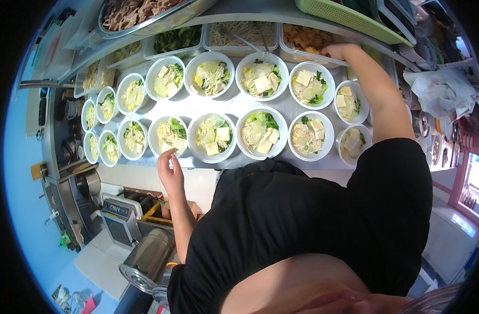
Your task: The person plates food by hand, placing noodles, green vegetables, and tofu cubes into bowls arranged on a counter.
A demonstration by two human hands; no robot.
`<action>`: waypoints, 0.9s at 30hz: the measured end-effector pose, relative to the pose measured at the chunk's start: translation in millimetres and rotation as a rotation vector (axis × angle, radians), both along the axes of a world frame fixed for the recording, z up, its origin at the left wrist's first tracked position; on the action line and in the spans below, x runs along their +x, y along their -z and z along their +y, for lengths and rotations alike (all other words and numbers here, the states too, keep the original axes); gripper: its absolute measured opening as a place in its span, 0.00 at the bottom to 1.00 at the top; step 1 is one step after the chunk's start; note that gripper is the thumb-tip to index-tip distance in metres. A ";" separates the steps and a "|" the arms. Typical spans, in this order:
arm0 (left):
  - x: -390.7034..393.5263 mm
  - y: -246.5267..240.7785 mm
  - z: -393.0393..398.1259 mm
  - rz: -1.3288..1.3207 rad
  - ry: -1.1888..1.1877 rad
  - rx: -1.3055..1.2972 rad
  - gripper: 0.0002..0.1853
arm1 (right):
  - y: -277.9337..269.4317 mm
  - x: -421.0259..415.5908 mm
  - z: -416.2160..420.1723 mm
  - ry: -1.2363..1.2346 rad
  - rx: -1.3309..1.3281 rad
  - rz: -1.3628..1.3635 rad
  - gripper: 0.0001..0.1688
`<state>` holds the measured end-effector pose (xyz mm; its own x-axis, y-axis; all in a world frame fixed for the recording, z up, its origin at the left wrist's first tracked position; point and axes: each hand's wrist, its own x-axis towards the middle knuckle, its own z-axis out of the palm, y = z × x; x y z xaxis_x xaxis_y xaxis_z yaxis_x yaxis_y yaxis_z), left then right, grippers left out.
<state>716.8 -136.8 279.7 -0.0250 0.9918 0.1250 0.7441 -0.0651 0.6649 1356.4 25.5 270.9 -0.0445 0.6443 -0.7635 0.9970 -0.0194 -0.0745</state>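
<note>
My right hand [337,52] reaches over the front rim of a clear plastic tub [314,57] of orange-brown cubes [308,37]. Its fingertips are partly hidden among the cubes. My left hand [170,168] is at the near edge of a white plastic bowl [150,135], fingertips close together by the rim; whether they pinch anything is too small to tell. That bowl holds enoki-like mushrooms, greens and a pale block. Two rows of similar bowls stand on the metal counter [239,103]. Many, such as the near-row bowl [262,157], hold pale tofu-like slabs [264,147].
Behind the bowls stand tubs of leafy greens [176,39] and thin pale strands [239,33], the latter with metal tongs [241,39]. Above them runs a shelf [239,17] bearing a metal basin of meat [137,11] and a green plastic basket [349,23].
</note>
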 end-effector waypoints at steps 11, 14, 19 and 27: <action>-0.4 10.9 -16.3 -0.132 -0.057 -0.163 0.12 | 33.4 14.9 0.4 0.761 -0.260 0.413 0.14; -0.5 14.8 -13.0 -0.104 -0.044 -0.118 0.12 | 37.6 22.4 -5.8 0.796 -0.211 0.507 0.14; 0.9 13.8 -16.2 -0.146 -0.045 -0.155 0.13 | 13.1 1.5 -10.2 0.676 -0.140 0.356 0.18; -7.0 7.7 -16.4 -0.166 -0.049 -0.181 0.12 | 19.9 9.4 -23.6 0.450 0.324 0.412 0.26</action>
